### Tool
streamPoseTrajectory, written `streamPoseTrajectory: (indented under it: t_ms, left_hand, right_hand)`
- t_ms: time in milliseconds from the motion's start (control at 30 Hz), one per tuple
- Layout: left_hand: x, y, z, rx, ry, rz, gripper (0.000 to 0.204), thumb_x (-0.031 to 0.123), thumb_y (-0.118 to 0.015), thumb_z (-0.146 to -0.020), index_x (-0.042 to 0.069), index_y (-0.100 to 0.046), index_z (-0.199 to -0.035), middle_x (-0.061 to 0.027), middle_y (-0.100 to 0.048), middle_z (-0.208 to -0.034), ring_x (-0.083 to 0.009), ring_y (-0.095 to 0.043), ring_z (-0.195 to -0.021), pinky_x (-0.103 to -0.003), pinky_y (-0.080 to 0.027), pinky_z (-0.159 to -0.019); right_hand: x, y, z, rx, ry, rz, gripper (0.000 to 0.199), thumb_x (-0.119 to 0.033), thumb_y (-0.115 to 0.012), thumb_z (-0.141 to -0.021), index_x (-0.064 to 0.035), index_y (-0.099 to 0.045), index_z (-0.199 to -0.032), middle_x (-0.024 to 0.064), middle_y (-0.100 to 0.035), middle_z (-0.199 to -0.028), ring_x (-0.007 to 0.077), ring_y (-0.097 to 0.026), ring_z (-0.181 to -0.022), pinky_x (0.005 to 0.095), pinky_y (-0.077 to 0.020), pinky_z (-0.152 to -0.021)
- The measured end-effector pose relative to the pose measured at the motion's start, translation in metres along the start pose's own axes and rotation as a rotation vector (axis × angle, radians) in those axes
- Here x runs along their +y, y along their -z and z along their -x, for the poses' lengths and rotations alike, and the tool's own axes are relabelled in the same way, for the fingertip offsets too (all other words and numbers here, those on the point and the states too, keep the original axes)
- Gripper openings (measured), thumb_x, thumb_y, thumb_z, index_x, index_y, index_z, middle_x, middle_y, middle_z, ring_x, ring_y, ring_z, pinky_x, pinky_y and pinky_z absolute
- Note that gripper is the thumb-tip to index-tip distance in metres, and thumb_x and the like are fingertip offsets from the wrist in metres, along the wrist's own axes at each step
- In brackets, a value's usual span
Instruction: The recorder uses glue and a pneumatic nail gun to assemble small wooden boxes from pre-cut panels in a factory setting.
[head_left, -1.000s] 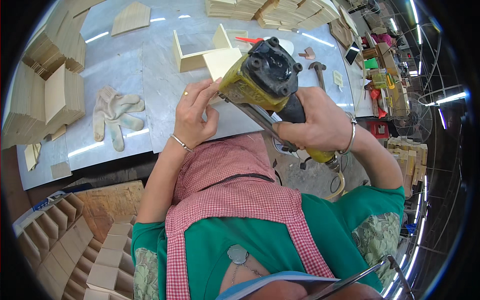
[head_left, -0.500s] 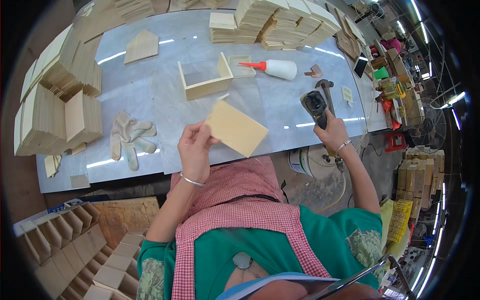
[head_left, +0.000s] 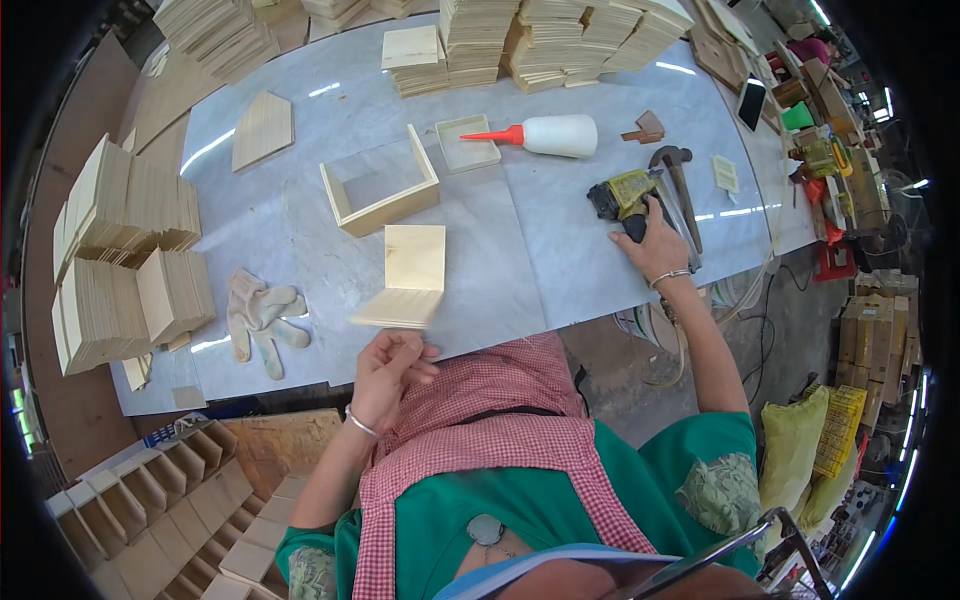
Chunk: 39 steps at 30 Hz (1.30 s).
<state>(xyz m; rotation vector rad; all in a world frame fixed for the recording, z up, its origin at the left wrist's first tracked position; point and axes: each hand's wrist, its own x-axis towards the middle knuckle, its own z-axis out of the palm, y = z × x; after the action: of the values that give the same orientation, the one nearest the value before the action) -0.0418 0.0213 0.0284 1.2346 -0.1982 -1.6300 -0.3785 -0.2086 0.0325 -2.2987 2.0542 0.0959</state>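
Two thin light-wood panels (head_left: 415,258) meet in an L at the near edge of the table. The lower panel is slightly smeared by motion. Just below it is my left hand (head_left: 390,375), fingers loosely curled and apart, with no wood visibly gripped. My right hand (head_left: 655,243) is wrapped round the handle of a yellow and black nail gun (head_left: 630,192), which rests on the table beside a claw hammer (head_left: 680,190). Beyond the panels stands a three-sided wooden frame (head_left: 390,207), one side lacking.
A white glue bottle (head_left: 562,136) with a red nozzle lies across a small shallow tray (head_left: 470,160). Wood panels are stacked at left (head_left: 130,210) and far side (head_left: 580,45). A work glove (head_left: 263,322) and a pointed wooden panel (head_left: 264,130) lie at left.
The wood panels have left my left hand's grip and moved down onto the near table area. My right hand has lowered the nail gun to the table, turning it beside the hammer.
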Motion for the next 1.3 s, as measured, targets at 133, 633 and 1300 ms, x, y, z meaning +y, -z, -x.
streamPoseTrajectory:
  t_ms: [133, 633, 1300]
  left_hand:
    - [0.016, 0.020, 0.007, 0.232, -0.217, -0.495, 0.032, 0.006, -0.068, -0.082, -0.001, -0.052, -0.109, -0.0123, -0.063, -0.085, -0.0135, -0.061, -0.067, -0.021, -0.050, -0.059]
    - [0.022, 0.005, -0.035, 0.052, -0.892, -1.083, 0.026, -0.002, -0.068, -0.068, 0.008, -0.064, -0.092, -0.0049, -0.065, -0.095, -0.0266, -0.054, -0.094, -0.034, -0.043, -0.085]
    - [0.004, 0.003, -0.055, 0.217, -1.111, -1.013, 0.019, 0.008, -0.072, -0.072, 0.005, -0.064, -0.088, -0.0075, -0.061, -0.084, -0.0278, -0.053, -0.086, -0.037, -0.044, -0.076]
  right_hand:
    - [-0.008, 0.034, -0.023, 0.093, 0.156, -0.145, 0.067, -0.046, -0.069, -0.076, -0.0021, -0.049, -0.122, 0.0145, -0.064, -0.088, 0.0312, -0.064, -0.080, 0.0397, -0.0505, -0.067]
    - [-0.064, 0.018, -0.134, -0.197, 0.452, -0.568, 0.071, -0.032, -0.086, -0.054, -0.0016, -0.054, -0.109, 0.0173, -0.058, -0.107, 0.0306, -0.058, -0.099, 0.0355, -0.0456, -0.088]
    - [-0.137, 0.091, 0.033, -0.154, 0.332, -1.695, 0.058, -0.020, -0.071, -0.080, 0.0049, -0.047, -0.127, 0.0098, -0.056, -0.113, 0.0187, -0.054, -0.104, 0.0320, -0.0426, -0.092]
